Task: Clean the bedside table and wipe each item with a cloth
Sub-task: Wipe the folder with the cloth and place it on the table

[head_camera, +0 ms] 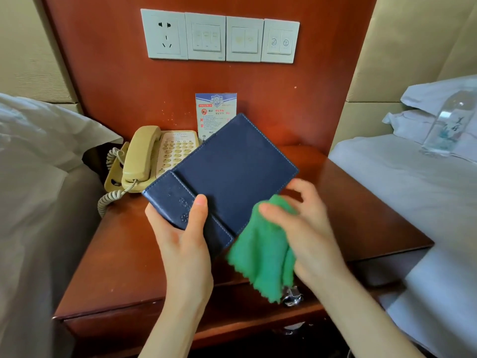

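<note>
My left hand [180, 228] grips the near corner of a dark blue leather pad [232, 161], thumb on top, holding it tilted above the wooden bedside table [121, 267]. My right hand [304, 226] holds a green cloth [263, 254] bunched against the pad's lower right edge; the cloth's loose end hangs down over the table's front. A beige corded telephone [152, 156] sits at the table's back left, partly hidden by the pad. A printed notice card [214, 112] stands against the wall behind the pad.
Beds with white linen flank the table on both sides. A clear water bottle [446, 125] lies on the right bed near the pillows. A socket and switch panel [219, 37] is on the red wall above. A metal drawer handle [293, 297] shows below the cloth.
</note>
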